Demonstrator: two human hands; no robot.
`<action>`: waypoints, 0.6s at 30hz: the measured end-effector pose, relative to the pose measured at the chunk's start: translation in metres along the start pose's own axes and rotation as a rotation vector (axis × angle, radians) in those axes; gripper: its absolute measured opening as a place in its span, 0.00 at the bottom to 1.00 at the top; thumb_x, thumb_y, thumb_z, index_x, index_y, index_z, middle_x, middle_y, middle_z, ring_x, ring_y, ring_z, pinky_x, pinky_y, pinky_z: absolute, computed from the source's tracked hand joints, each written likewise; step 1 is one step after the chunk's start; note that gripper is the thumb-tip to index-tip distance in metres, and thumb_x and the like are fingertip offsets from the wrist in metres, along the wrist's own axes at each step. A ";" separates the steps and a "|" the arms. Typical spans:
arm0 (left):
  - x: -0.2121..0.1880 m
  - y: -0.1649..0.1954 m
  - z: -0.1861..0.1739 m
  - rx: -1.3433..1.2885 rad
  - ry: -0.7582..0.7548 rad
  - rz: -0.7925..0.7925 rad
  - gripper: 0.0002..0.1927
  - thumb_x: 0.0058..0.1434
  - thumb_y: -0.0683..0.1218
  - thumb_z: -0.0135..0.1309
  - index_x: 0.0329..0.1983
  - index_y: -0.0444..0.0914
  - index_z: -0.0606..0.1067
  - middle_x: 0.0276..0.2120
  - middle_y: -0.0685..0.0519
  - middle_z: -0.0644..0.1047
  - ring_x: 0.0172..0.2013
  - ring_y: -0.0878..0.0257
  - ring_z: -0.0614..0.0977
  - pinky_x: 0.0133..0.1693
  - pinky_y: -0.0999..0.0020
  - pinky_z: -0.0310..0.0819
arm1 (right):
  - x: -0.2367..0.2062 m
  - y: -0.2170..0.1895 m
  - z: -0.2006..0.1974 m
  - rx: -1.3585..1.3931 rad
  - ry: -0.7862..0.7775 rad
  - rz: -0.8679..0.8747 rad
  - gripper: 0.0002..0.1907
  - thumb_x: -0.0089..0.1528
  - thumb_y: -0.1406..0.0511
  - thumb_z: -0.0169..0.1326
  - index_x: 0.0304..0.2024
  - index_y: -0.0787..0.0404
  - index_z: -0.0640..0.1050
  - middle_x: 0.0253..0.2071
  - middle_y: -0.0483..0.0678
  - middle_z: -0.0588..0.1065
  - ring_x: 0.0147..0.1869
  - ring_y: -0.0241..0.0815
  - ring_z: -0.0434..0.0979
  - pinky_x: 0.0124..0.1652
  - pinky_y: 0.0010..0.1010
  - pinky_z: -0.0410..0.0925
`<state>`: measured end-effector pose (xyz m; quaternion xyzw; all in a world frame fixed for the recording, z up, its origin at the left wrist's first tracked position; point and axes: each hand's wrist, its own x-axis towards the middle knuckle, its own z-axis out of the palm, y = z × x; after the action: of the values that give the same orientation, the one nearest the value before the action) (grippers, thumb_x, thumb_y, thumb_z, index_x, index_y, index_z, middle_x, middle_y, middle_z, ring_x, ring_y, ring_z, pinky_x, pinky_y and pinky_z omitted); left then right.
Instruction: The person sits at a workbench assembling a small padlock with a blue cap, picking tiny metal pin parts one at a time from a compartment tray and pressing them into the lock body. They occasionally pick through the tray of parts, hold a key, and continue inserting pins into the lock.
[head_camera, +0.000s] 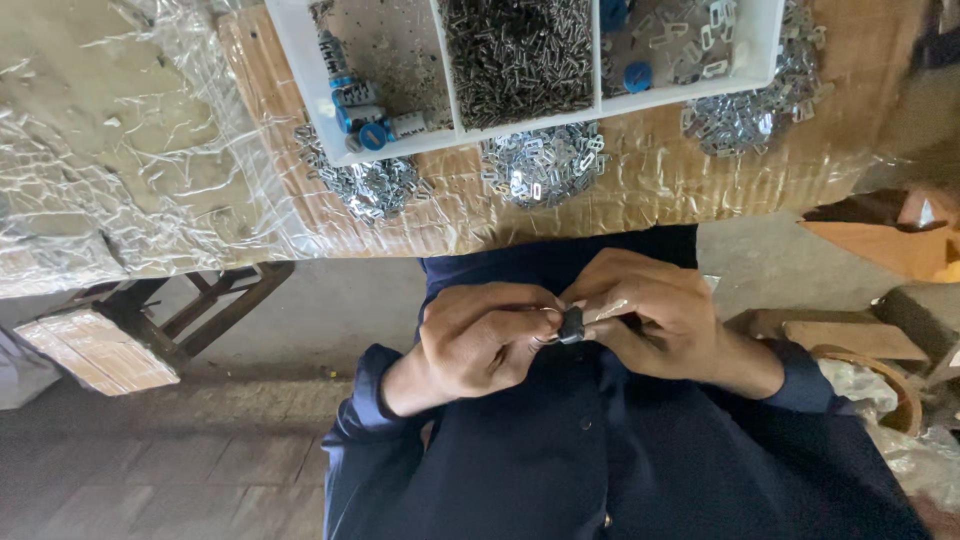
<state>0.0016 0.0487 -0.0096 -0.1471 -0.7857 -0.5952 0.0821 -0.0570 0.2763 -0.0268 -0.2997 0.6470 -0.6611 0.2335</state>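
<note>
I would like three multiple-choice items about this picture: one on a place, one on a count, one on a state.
1. Where is the small dark part?
A. in the tray
B. between both hands
C. on the floor

2. How many compartments of the white tray show?
A. three
B. one
C. six

3. The middle compartment is
A. empty
B. covered by a lid
C. full of small metal pieces

Answers:
1 B: the left hand and right hand pinch it together.
2 A: two dividers split it.
3 C: pieces fill it.
</note>
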 end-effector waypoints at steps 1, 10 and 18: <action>0.003 -0.001 -0.004 0.055 -0.045 0.061 0.07 0.63 0.34 0.63 0.42 0.32 0.78 0.41 0.44 0.81 0.34 0.58 0.87 0.34 0.68 0.84 | -0.002 0.000 -0.002 0.026 -0.003 0.045 0.08 0.60 0.74 0.62 0.39 0.64 0.76 0.41 0.54 0.81 0.45 0.46 0.85 0.42 0.32 0.77; 0.001 0.009 -0.026 0.099 -0.301 0.106 0.09 0.65 0.35 0.63 0.46 0.27 0.77 0.48 0.39 0.80 0.35 0.56 0.87 0.33 0.67 0.82 | -0.011 0.005 0.007 0.341 -0.069 0.301 0.10 0.63 0.77 0.57 0.46 0.66 0.77 0.47 0.54 0.81 0.50 0.44 0.84 0.46 0.28 0.78; 0.008 0.014 -0.033 0.164 -0.329 0.113 0.10 0.61 0.36 0.63 0.44 0.28 0.78 0.47 0.41 0.80 0.33 0.57 0.86 0.34 0.67 0.82 | -0.014 0.010 0.014 0.224 -0.078 0.276 0.16 0.57 0.82 0.51 0.45 0.65 0.74 0.44 0.53 0.77 0.47 0.41 0.83 0.42 0.26 0.76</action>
<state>-0.0025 0.0216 0.0145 -0.2793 -0.8249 -0.4915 -0.0025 -0.0380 0.2760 -0.0380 -0.2056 0.5948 -0.6787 0.3786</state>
